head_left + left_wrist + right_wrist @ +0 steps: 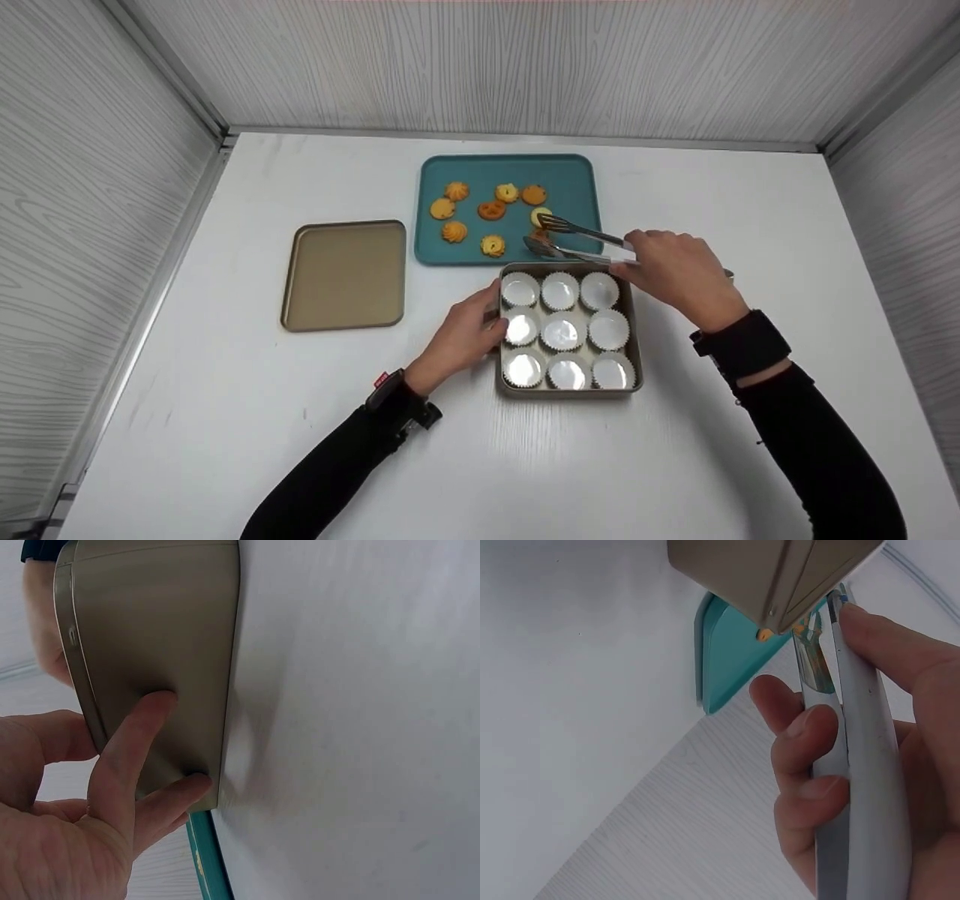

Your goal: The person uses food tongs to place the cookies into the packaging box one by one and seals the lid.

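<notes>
My left hand (470, 328) grips the left wall of a square metal tin (568, 394); its thumb laps over the rim while its fingertips (196, 784) press the outer side. Rows of white paper baking cups (562, 331) fill the tin. In my right hand (679, 274) are metal serving tongs (592, 234), held with fingers curled round the handles. The tong tips stand apart over the near right part of a teal tray (427, 251), by a pale round cookie (538, 215) and a brown cookie (541, 235) that is partly hidden.
Several other cookies, such as a swirled one (454, 231) and a pretzel-shaped one (491, 210), lie spread on the teal tray. A shallow gold-brown lid or tray (345, 276) lies left on the white table (225, 420). Grey wood-grain panels (480, 67) stand behind and at both sides.
</notes>
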The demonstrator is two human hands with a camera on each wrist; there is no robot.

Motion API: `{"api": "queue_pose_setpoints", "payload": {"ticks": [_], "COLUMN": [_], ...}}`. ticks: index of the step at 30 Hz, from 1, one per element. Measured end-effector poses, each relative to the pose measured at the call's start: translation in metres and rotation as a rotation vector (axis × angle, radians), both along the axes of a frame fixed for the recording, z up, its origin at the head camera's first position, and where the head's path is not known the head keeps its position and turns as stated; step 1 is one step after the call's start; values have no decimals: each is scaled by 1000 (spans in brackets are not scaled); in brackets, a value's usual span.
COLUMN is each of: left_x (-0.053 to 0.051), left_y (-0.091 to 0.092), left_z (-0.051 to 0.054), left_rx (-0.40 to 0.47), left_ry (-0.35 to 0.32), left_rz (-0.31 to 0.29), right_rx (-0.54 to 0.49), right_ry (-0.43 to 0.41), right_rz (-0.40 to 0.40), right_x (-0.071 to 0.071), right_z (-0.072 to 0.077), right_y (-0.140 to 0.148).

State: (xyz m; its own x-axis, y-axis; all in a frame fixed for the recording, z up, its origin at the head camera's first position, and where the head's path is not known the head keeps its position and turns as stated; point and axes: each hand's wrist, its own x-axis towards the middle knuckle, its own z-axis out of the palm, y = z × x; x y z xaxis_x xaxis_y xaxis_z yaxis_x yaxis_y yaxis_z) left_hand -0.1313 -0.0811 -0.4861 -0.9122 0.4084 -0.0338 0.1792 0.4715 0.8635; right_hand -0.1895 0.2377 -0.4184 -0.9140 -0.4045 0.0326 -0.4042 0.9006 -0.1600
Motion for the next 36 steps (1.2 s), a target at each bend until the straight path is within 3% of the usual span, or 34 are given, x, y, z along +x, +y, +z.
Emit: {"api": "queue_pose_setpoints", "payload": {"ticks": [6, 16, 26, 36], "left_x": [1, 1, 1, 0], "left_y": [0, 1, 3, 3], "left_z": [1, -1, -3, -3], "left_rx": [-22, -5, 15, 17], "left_ry": [-9, 0, -2, -3], "left_rz": [4, 8, 6, 18], "right_rx": [-26, -64, -92, -127], "right_ry": [12, -53, 75, 107], "right_rz": [-9, -26, 40, 40], "right_x": [1, -5, -3, -2], "right_z": [-1, -10, -23, -23], "right_y": [10, 14, 25, 36]}}
